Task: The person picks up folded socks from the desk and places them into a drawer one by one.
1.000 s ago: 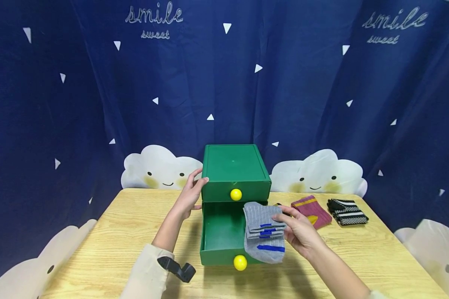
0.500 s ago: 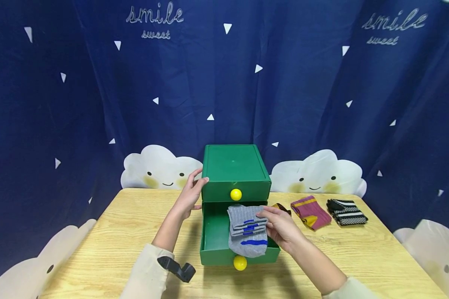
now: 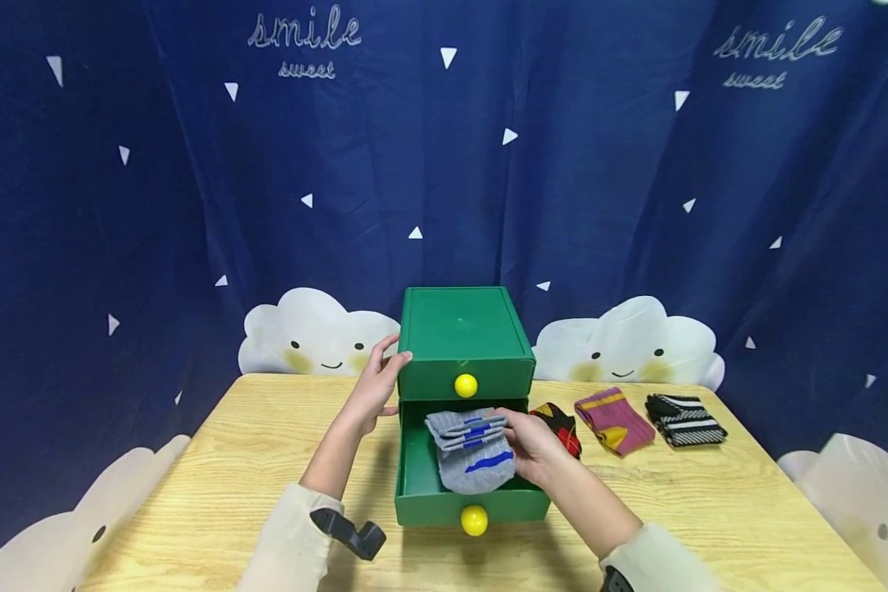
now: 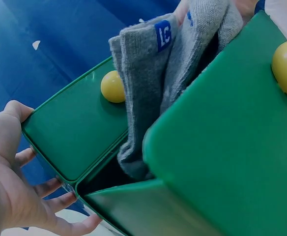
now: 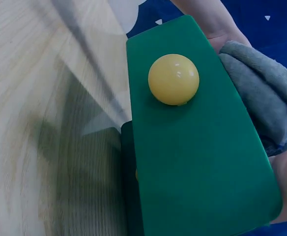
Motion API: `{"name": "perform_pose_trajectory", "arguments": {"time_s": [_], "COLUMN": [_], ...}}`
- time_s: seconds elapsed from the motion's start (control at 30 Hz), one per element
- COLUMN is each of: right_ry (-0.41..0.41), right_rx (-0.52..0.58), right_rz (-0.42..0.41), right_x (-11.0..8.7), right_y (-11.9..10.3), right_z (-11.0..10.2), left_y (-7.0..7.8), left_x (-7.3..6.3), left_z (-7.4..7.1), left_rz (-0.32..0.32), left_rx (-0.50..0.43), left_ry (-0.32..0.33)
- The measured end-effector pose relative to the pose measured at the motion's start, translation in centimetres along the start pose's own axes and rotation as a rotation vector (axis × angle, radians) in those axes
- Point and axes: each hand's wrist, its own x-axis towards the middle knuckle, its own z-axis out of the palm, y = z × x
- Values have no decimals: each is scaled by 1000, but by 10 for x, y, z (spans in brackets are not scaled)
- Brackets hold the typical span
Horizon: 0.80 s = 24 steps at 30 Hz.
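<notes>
A small green two-drawer cabinet stands on the table, its lower drawer pulled out and its upper drawer pushed in. My left hand rests against the cabinet's left side, thumb at the front top corner and fingers spread along the wall, as the left wrist view shows. My right hand pinches a folded pair of grey socks with blue marks by their right edge. In the left wrist view the socks hang partly inside the open drawer. My right fingertips are partly hidden behind them.
Right of the cabinet lie red-and-black patterned socks, purple-and-yellow socks and black-and-white striped socks. Yellow round knobs stick out from both drawer fronts. A dark blue curtain hangs behind the wooden table.
My right hand has carried the grey socks leftward, from the drawer's right edge to over its middle, and slightly lower. The red-and-black socks have come into view. My left hand has stayed put.
</notes>
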Motion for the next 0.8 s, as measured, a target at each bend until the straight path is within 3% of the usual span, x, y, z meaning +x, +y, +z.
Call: {"name": "perform_pose_trajectory", "arguments": {"time_s": [0.2,0.6,0.8], "right_ry": [21,-19,-90], "right_rx": [-64,-171,-369], "right_rz": [-5,18,63], "right_x": [13,33,29], "right_y": [2,9,12], "right_z": [10,22,20], "left_y": [-17,-21,-23], "left_x": [17,18,19], "left_z": [-5,-3,-3], "left_rz": [-1,18,18], "left_rx": [-19,-14,-15], "left_ry": [10,23,14]}}
